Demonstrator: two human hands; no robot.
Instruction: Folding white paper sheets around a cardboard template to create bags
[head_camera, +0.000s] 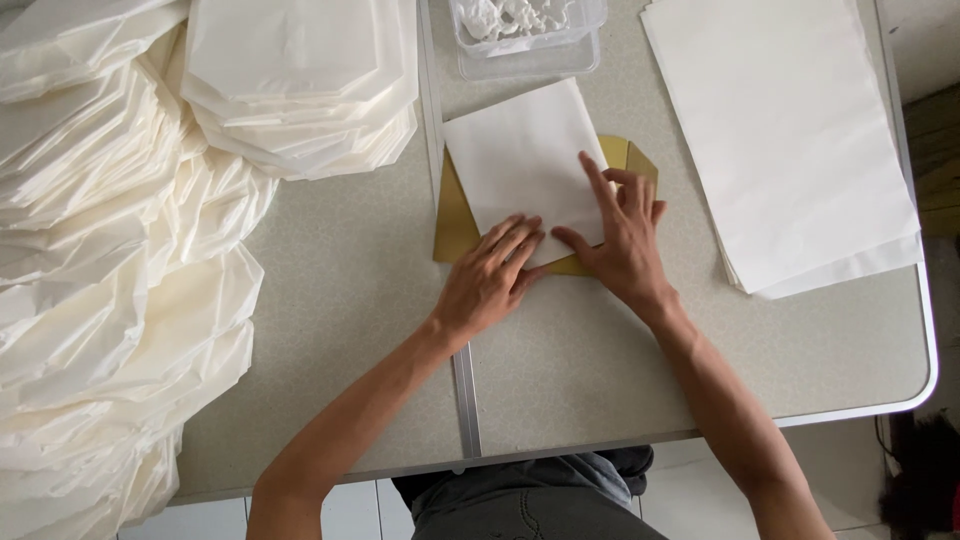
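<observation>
Left hand flat on near corner of white rectangular paper sheet, fingers together, pinning it. Right hand spread, pressing right edge, nothing gripped. Sheet lies atop gold card template, likely as folding guide, on grey speckled table, directly beneath fingertips.

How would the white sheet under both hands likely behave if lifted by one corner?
The white sheet looks thin, so it would probably droop and weigh little. Lying flat on the gold template, it may slide easily unless the left hand and right hand press it.
</observation>
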